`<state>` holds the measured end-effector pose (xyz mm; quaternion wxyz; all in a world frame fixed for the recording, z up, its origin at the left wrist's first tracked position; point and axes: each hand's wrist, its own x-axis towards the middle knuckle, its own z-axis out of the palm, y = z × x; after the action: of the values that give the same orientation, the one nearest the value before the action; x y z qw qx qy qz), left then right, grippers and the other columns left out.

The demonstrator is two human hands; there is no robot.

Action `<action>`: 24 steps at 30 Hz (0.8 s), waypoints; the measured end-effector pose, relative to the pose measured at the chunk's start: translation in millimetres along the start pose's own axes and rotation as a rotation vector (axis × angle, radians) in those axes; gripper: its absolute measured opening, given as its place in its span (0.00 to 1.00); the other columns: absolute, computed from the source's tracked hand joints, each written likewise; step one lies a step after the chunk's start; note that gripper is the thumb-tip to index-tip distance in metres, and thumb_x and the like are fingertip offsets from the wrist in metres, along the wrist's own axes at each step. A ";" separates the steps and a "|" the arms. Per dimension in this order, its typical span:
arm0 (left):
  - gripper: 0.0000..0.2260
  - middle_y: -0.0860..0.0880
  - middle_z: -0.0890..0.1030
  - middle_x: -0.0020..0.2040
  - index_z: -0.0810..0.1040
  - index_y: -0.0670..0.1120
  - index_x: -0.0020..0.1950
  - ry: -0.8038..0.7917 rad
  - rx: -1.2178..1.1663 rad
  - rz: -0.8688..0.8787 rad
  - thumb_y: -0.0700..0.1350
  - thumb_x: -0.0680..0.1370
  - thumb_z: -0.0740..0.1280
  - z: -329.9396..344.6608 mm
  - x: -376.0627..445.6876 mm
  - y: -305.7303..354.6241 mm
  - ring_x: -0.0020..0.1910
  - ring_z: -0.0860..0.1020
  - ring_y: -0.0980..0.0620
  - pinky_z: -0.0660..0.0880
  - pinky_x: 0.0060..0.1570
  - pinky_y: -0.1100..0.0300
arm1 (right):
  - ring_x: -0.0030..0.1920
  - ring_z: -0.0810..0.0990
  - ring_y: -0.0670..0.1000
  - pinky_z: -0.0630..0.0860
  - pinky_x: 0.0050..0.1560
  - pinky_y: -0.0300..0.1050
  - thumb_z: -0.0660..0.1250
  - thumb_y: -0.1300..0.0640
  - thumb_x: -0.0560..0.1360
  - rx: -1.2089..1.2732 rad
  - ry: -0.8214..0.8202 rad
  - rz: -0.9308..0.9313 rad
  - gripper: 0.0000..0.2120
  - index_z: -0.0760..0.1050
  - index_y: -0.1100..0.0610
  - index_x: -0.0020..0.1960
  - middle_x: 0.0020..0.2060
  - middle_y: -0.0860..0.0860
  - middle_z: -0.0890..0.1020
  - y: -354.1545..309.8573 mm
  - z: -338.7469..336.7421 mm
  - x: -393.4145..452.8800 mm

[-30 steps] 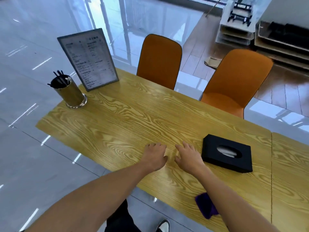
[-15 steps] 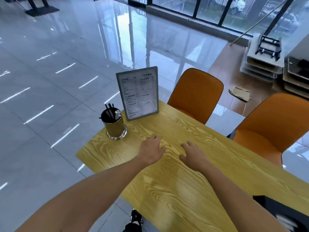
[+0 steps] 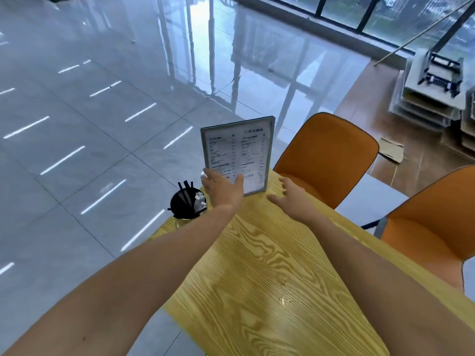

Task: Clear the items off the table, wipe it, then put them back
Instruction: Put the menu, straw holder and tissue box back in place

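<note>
A framed menu stand [image 3: 239, 150] stands upright at the far corner of the yellow wood-grain table [image 3: 257, 278]. My left hand [image 3: 223, 188] is open, fingers spread, in front of the menu's lower left part; whether it touches the frame I cannot tell. My right hand [image 3: 290, 199] is open just to the right of the menu's base, above the table. A metal cup of black straws [image 3: 187, 204] sits at the table's left corner, beside my left wrist. The tissue box and purple cloth are out of view.
Two orange chairs [image 3: 326, 160] [image 3: 431, 227] stand along the table's far side. Glossy grey floor tiles surround the table on the left. Stacked shelving and boards [image 3: 431, 91] lie at the back right near the windows.
Both hands lifted off the tabletop and moved forward to the menu stand, fingers spreading. The view shifted left and forward, so the tissue box dropped out of frame.
</note>
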<state>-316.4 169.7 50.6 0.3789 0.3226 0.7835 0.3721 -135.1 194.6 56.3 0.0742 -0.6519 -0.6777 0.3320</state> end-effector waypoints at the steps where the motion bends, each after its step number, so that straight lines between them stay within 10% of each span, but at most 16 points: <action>1: 0.47 0.40 0.43 0.82 0.37 0.42 0.81 0.018 -0.046 -0.054 0.56 0.79 0.68 2.1 8.8 3.4 0.81 0.48 0.39 0.57 0.76 0.44 | 0.72 0.72 0.57 0.74 0.67 0.59 0.71 0.43 0.77 0.071 0.018 0.022 0.40 0.57 0.54 0.81 0.77 0.55 0.68 -6.3 1.5 13.9; 8: 0.49 0.39 0.49 0.82 0.41 0.42 0.82 0.132 -0.238 -0.186 0.53 0.76 0.74 16.6 70.8 6.2 0.81 0.50 0.40 0.56 0.77 0.42 | 0.76 0.65 0.58 0.70 0.67 0.56 0.74 0.48 0.75 0.575 0.092 0.106 0.40 0.57 0.54 0.80 0.78 0.53 0.66 -33.0 9.9 101.0; 13: 0.38 0.40 0.71 0.70 0.62 0.41 0.73 0.193 -0.267 -0.159 0.49 0.71 0.79 25.9 100.3 -5.0 0.69 0.72 0.39 0.72 0.67 0.41 | 0.75 0.67 0.58 0.68 0.71 0.65 0.77 0.47 0.72 0.718 0.057 0.173 0.45 0.57 0.55 0.80 0.78 0.53 0.67 -29.7 9.5 140.4; 17: 0.30 0.41 0.70 0.67 0.64 0.42 0.70 0.212 -0.244 -0.154 0.46 0.74 0.76 28.9 105.3 -6.1 0.64 0.74 0.39 0.75 0.64 0.42 | 0.54 0.81 0.46 0.80 0.49 0.48 0.74 0.54 0.76 0.776 -0.017 0.107 0.28 0.69 0.57 0.73 0.61 0.49 0.81 -25.2 10.4 149.5; 24: 0.22 0.41 0.74 0.58 0.68 0.43 0.62 0.211 0.020 -0.008 0.53 0.77 0.72 27.6 100.9 -13.9 0.57 0.77 0.39 0.78 0.54 0.42 | 0.49 0.80 0.39 0.79 0.45 0.39 0.70 0.53 0.80 0.580 0.172 0.025 0.13 0.75 0.56 0.62 0.54 0.45 0.82 0.9 11.3 127.4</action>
<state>-347.4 251.4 -8.6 0.2924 0.2822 0.8241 0.3946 -158.1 309.4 4.8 0.3103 -0.6373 -0.5380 0.4562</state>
